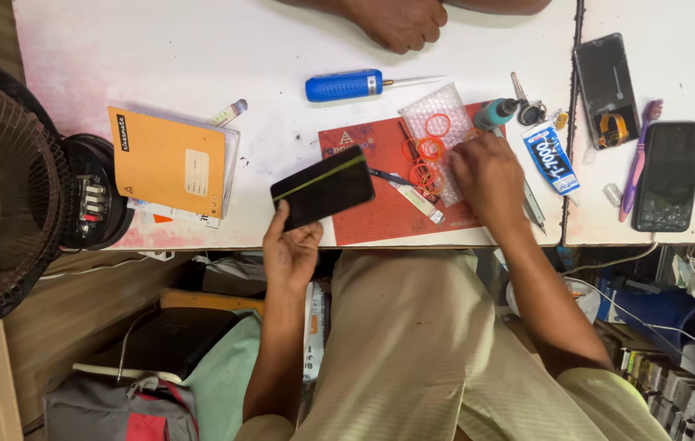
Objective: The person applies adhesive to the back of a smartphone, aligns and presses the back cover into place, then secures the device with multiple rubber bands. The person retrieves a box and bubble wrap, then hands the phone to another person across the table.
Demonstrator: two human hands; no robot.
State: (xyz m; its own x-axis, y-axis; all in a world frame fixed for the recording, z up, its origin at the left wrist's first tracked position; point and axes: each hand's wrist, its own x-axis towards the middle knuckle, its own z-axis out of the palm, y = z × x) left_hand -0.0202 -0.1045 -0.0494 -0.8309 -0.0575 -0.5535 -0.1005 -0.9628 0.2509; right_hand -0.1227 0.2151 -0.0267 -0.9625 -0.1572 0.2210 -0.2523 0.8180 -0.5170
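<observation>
Holding a flat black rectangular phone with a thin yellow-green edge line (323, 188) in the left hand (290, 251), fingers curled loosely about its lower corner, just off the left edge of the red rectangular work mat (380, 216). Resting the right hand (488, 178) palm down over the mat's right edge, fingers half bent onto a clear bubble-wrap pouch (437, 110) and orange rubber rings (431, 149); grip on any item cannot be told. Lying above the mat: a blue-handled screwdriver (346, 85). Lying left of the mat: an orange notebook (166, 161). Lying right of the mat: a blue-and-white glue tube (550, 159), two dark phone bodies. Beyond the mat, another person's hand (396, 22).
</observation>
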